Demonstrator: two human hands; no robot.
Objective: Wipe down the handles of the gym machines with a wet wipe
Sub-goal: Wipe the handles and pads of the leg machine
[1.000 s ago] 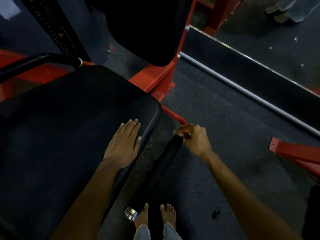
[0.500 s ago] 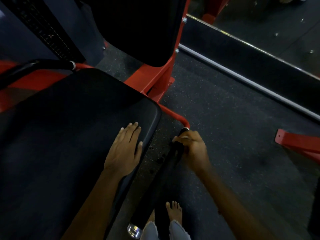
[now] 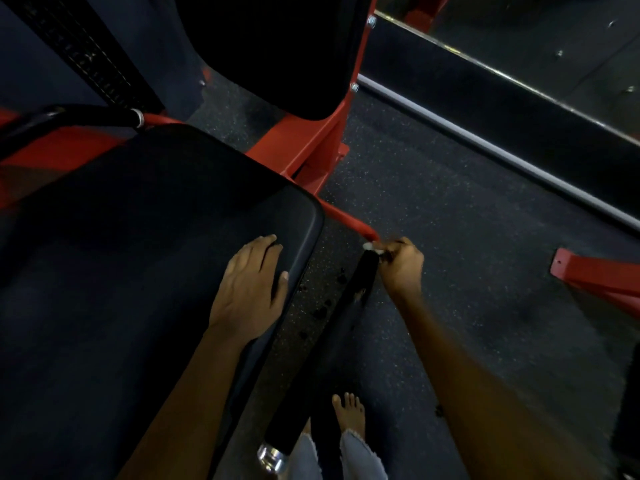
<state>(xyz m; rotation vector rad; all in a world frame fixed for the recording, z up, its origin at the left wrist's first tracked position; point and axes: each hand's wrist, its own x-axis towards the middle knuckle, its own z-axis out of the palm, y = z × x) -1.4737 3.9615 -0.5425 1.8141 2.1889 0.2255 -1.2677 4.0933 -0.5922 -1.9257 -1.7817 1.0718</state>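
Note:
A long black handle grip runs from a chrome end cap near my feet up to a red bar. My right hand is closed around the top end of that grip, with a small white wet wipe showing between the fingers and the handle. My left hand lies flat with fingers apart on the right edge of the black padded seat. A second black handle sits at the far left behind the seat.
The red machine frame and a black back pad stand behind the seat. A mirror with a metal rail runs along the right. Another red frame foot juts in at right. My bare feet stand on speckled rubber floor.
My right hand has slid with the wipe up toward the top end of the handle, by the red bar. The left hand stays flat on the seat; the view shifted slightly.

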